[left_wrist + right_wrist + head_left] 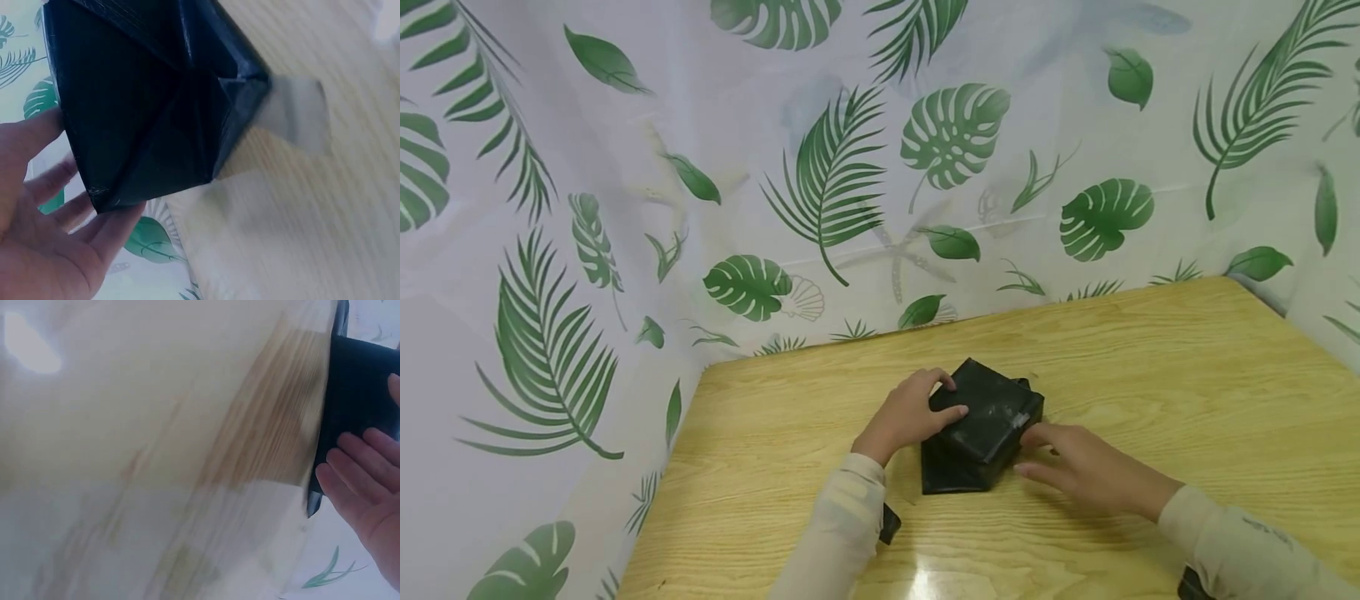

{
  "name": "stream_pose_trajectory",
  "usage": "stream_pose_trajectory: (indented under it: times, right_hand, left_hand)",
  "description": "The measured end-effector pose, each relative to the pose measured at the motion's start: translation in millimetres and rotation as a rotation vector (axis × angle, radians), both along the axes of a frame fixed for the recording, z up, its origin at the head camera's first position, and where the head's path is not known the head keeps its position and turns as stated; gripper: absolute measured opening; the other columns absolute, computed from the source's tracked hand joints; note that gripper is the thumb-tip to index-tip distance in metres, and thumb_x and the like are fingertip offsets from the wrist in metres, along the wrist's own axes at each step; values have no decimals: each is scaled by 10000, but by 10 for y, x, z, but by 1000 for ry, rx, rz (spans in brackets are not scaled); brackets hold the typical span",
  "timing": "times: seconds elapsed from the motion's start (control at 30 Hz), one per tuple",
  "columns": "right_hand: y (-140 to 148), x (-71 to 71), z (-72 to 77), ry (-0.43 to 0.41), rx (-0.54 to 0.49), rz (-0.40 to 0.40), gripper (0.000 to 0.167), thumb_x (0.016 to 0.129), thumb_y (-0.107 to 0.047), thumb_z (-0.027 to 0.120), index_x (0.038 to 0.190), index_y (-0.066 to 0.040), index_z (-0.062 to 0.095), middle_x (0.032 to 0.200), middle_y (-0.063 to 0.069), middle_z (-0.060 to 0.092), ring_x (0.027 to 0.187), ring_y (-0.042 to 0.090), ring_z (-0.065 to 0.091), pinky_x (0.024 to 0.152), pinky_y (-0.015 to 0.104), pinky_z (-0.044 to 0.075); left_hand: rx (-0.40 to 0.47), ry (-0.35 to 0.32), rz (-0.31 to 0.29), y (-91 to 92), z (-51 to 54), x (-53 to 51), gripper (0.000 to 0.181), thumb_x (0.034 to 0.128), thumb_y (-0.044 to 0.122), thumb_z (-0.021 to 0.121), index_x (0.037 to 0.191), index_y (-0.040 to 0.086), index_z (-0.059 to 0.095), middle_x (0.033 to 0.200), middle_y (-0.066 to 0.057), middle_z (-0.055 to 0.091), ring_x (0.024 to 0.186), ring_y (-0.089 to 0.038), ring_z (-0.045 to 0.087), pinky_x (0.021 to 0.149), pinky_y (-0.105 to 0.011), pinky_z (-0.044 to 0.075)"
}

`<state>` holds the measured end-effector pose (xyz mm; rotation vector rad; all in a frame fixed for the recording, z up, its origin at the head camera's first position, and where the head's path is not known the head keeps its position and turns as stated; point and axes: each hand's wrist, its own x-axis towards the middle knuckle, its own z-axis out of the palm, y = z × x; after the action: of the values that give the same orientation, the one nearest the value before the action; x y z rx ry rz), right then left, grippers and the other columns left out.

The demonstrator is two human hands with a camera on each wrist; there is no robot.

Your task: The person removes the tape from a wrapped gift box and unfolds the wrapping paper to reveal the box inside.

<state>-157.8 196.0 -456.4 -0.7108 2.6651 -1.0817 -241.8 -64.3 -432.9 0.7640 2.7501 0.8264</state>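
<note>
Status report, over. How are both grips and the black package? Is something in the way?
Left grip holds black package at left edge. Right grip at right side. Package creased. Small black object by left sleeve; nothing seen blocking.

High up, the head camera looked forward and down over the table (760,433) toward the leafy backdrop (1037,242); in tight came the left wrist camera, the black packet (112,106) looming large; the right wrist camera faced the table, tilted, packet at right; all three shared that packet.
</note>
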Motion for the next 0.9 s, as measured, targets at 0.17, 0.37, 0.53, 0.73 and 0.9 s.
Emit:
stream_pose_trajectory:
  times: [0.17, 0.37, 0.53, 0.73, 0.9]
  right_hand:
    - [7, -64, -29, -90, -107, -70, 524, 1034, -379, 595, 1335, 50, 579, 1294, 211, 623, 1192, 385, 606, 923, 479, 551]
    - [-16, -153, -41, -111, -154, -142, 618, 1056, -410, 543, 1396, 104, 508, 1336, 243, 591, 1199, 371, 604, 963, 511, 524]
    - [-52, -216, -53, -159, -166, -210, 694, 1054, -456, 518, 1429, 126, 463, 1386, 293, 546, 1241, 409, 574, 1008, 550, 483]
    - [-75, -259, -61, -182, -187, -189, 725, 1061, -429, 518, 1474, 150, 380, 1439, 330, 482, 1288, 454, 524, 1032, 563, 458]
    - [-88, -271, -45, -230, -210, -196, 752, 1053, -419, 542, 1492, 157, 339, 1467, 348, 437, 1296, 473, 507, 1026, 557, 467]
  left_hand:
    - [12, 23, 73, 6, -6, 65, 381, 949, 456, 706, 1163, 148, 632, 1148, -28, 664, 843, -173, 596, 771, -336, 510]
    - [70, -14, 172, -11, -19, 122, 357, 943, 449, 717, 1111, 138, 664, 1155, -55, 660, 930, -214, 630, 817, -396, 534]
    - [133, -51, 213, -14, -35, 166, 246, 999, 337, 667, 1122, 125, 689, 1257, -86, 626, 1098, -272, 620, 926, -460, 518]
    - [186, -20, 238, 0, -77, 227, 178, 992, 249, 687, 1082, 97, 705, 1205, -119, 605, 1096, -282, 595, 901, -446, 509]
    - [209, 0, 248, 10, -112, 245, 166, 986, 254, 698, 1060, 105, 696, 1169, -106, 586, 1083, -291, 578, 874, -433, 491]
